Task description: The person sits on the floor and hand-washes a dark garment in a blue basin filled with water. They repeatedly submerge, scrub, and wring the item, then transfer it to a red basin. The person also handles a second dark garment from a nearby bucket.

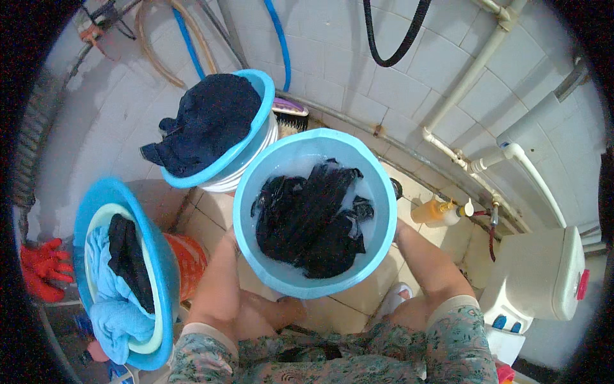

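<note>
A light blue basin [385, 192] is between my two hands in the middle of the head view. Wet black clothing [307, 221] lies bunched in its sudsy water. My left hand [231, 240] grips the basin's left side, and my right hand [401, 232] has hold of the opposite side. The fingers of both hands are mostly hidden behind the basin's wall.
Dark clothes [214, 121] fill a blue basin [263, 86] on a white bucket [246, 166] behind. At left, nested basins [83, 221] hold blue towels [121, 323]. Red gloves [48, 269], pump bottles [435, 212], pipes [470, 77] and a toilet [534, 272] stand around.
</note>
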### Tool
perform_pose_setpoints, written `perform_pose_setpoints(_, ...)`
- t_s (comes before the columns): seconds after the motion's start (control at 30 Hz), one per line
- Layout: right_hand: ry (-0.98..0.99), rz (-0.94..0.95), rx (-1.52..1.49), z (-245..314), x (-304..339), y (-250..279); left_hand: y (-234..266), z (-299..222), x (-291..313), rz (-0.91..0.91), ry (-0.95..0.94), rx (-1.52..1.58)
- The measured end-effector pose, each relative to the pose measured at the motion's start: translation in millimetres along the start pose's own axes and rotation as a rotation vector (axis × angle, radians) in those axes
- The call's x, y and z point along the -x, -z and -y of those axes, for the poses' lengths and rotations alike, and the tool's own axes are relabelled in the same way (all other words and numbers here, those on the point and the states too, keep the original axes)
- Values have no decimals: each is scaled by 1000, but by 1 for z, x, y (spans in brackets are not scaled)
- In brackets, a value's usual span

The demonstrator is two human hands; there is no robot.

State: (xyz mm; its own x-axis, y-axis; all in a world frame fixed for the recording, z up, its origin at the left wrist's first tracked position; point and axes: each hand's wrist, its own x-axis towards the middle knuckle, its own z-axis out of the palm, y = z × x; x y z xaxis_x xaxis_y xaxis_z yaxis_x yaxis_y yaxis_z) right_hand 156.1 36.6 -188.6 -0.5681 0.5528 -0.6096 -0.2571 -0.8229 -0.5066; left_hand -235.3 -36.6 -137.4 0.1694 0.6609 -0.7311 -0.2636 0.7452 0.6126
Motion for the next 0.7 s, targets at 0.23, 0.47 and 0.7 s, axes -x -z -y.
perform_pose_setpoints(0.23,19,16,-83,7,-19,-21,-27,-10,-20,58,43,-36)
perform_pose_setpoints(0.47,98,-63,-130,24,-39,-49,-44,-18,-24,59,74,-86)
perform_pose_setpoints(0.7,98,-111,-168,12,-13,-31,-58,-9,-33,102,121,-94)
